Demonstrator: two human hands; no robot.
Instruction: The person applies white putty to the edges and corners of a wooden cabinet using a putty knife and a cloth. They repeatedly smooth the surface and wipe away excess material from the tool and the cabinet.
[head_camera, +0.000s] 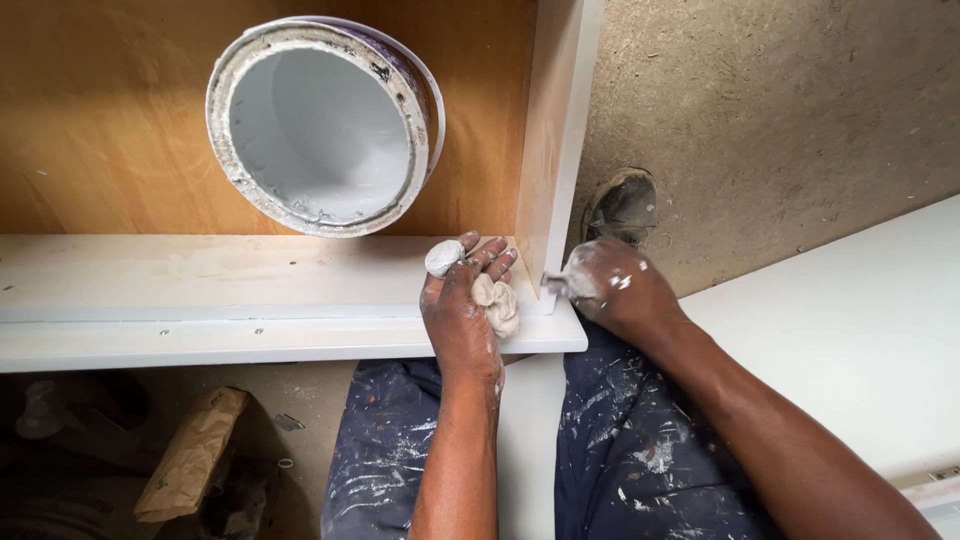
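Left hand (462, 305) rests palm-down on the grey-painted board (200, 290), near its right end, fingers loosely curled around a wad of pale putty (497, 303); a second lump (443, 257) sits at the fingertips. Right hand (615, 290) is closed on a small tool (553, 284), mostly hidden, its tip touching the foot of the upright panel (555, 140) at the corner where the panel meets the board. An open paint can (325, 125) lies tilted on the brown plywood just beyond the board. Paint-spattered trousers (640, 460) below; a shoe (622, 205) on the floor.
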